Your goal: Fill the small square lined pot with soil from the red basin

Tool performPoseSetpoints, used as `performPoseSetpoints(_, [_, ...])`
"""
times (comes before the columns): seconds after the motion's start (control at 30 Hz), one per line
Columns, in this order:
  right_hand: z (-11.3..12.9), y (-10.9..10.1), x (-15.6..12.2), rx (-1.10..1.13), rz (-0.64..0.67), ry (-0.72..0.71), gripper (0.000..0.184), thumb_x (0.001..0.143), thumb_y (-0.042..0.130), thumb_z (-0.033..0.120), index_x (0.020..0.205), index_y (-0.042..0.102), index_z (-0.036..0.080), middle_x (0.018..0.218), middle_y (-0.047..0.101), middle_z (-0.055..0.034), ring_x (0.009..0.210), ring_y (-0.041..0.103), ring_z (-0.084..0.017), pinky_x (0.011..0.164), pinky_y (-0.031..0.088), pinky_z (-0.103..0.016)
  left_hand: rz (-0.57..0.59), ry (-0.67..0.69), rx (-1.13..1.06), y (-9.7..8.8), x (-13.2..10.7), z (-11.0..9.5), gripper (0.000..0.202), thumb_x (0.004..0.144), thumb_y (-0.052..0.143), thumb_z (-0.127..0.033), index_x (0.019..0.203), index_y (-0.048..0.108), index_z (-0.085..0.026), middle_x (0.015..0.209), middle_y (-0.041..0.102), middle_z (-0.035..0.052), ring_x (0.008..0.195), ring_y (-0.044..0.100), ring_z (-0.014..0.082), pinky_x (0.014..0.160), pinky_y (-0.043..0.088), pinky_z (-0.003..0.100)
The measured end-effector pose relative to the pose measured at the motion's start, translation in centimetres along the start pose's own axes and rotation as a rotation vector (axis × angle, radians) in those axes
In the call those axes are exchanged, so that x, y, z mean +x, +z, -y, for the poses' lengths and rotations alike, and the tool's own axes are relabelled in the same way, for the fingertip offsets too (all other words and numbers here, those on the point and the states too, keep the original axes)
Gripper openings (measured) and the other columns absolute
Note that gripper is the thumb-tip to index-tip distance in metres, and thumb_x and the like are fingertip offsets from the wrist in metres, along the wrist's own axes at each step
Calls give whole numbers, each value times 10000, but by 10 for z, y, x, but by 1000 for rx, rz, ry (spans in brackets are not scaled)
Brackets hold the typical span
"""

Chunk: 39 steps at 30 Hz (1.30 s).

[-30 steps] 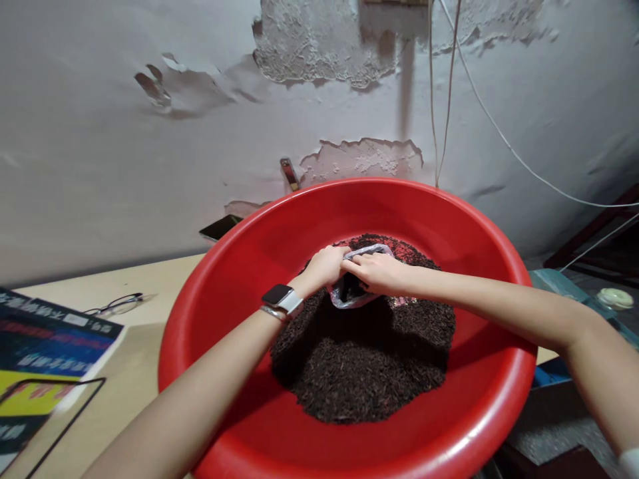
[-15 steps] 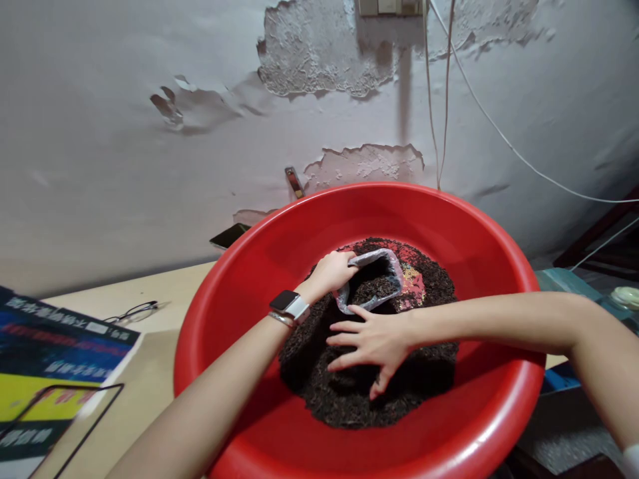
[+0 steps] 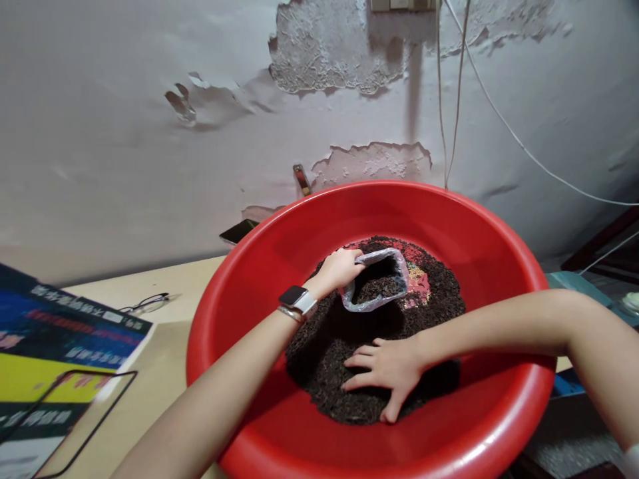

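A big red plastic basin [image 3: 259, 293] holds a heap of dark loose leaves [image 3: 439, 299]. My left hand [image 3: 339, 267], with a smartwatch on its wrist, grips the rim of a small plastic pouch [image 3: 379, 289] that lies open-mouthed on the heap with dark leaves inside it. My right hand [image 3: 384, 369] rests flat on the near side of the heap, fingers spread and pressed into the leaves, holding nothing.
A pair of glasses [image 3: 144, 305] lies on the pale table [image 3: 150, 372] left of the basin. A printed box [image 3: 54, 359] sits at the far left. A phone [image 3: 238, 231] leans by the peeling wall, and white cables [image 3: 452, 100] hang down behind the basin.
My right hand let go of the pouch mouth and moved toward me, down onto the near side of the heap with fingers spread. The left hand kept hold of the pouch.
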State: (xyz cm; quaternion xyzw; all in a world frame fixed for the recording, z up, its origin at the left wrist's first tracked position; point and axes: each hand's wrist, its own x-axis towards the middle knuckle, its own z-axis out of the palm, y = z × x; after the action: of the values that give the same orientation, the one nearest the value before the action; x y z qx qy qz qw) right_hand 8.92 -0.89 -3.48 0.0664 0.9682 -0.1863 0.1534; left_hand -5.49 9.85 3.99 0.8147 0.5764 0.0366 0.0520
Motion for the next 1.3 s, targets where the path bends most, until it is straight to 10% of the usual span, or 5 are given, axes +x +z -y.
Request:
performPoseSetpoints(0.23, [5,-3,2,-51,-16,51,787,779,641,535,1412,402,133,1316,482,-241,1156,525,-384,854,481,-543,1,-29,-35,-4,0,-3,337,862,420,-386,997,687,-232,976,723,78,923,654,275,714,442,299])
performPoseSetpoints(1.3, [5,-3,5,-19,146,189,776,791,631,554,1405,411,135,1301,542,-224,1014,658,-343,707,531,-378,14,-30,31,-4,-3,-7,347,908,399,-383,1072,661,-226,1073,705,84,1000,648,279,794,482,330])
